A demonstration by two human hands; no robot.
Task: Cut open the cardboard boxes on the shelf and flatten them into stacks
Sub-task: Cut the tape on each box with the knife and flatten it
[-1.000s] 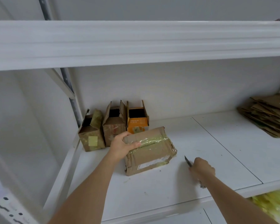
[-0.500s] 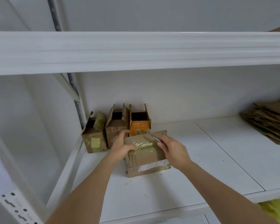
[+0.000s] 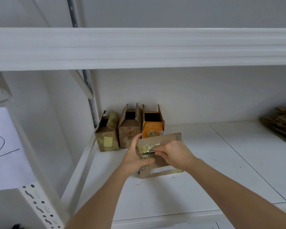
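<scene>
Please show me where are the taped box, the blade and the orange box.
taped box (image 3: 169,139): head view, bare top face.
blade (image 3: 148,152): head view, metal strip.
orange box (image 3: 151,129): head view, front face.

Right hand (image 3: 173,154) is covering most of the knife (image 3: 151,152); only a short metal sliver is showing. Left hand (image 3: 135,156) is hiding the taped box (image 3: 163,141) left end. Flattened stack (image 3: 282,124) is running off the right edge. Orange box (image 3: 153,129) print is reading too small.
</scene>
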